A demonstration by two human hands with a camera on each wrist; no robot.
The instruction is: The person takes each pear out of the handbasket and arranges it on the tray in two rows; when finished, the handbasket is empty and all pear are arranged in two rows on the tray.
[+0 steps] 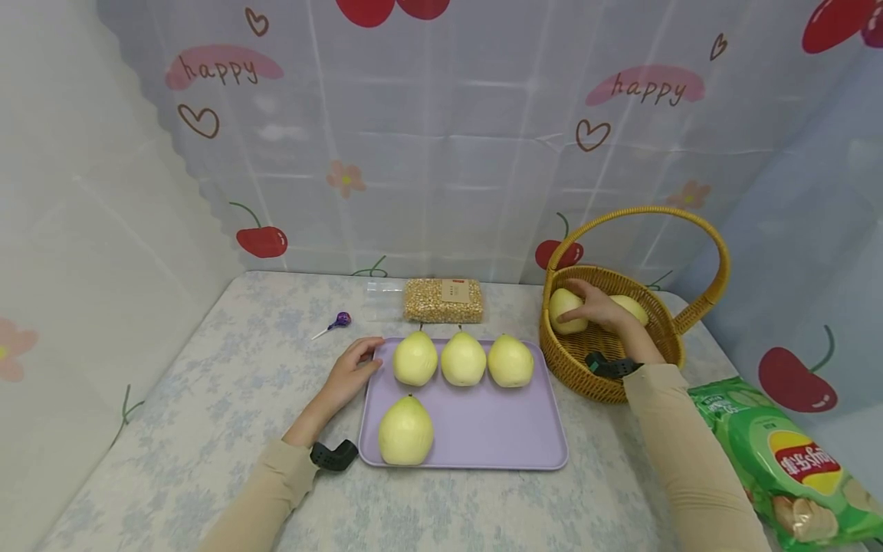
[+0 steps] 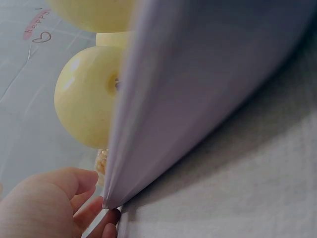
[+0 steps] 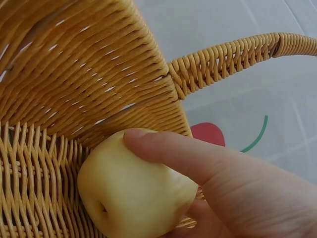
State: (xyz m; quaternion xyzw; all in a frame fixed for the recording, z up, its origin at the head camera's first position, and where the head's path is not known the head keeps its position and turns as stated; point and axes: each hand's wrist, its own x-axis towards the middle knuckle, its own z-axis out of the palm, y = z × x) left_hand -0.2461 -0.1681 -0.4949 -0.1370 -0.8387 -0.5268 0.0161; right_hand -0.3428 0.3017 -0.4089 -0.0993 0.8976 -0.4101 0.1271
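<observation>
In the head view, my right hand [image 1: 595, 307] reaches into the wicker basket [image 1: 576, 368] and grips a pale yellow pear [image 1: 567, 313] by its left wall. The right wrist view shows the thumb lying across that pear [image 3: 133, 188]; the other fingers are mostly hidden behind it. Another pear [image 1: 629, 308] lies in the basket, partly behind the hand. My left hand [image 1: 350, 373] touches the far left corner of the lilac tray [image 1: 483, 429], its fingers relaxed around the rim. On the tray, three pears [image 1: 464, 360] form a back row and one pear [image 1: 405, 432] stands front left.
Behind the tray lies a clear bag of corn kernels [image 1: 441, 300]. A purple-wrapped lollipop [image 1: 339, 320] is to its left. The basket's tall handle [image 1: 648, 211] arches over its opening. A green chip bag [image 1: 786, 460] lies at the right, beside the right forearm. A printed curtain [image 1: 441, 153] hangs behind the table.
</observation>
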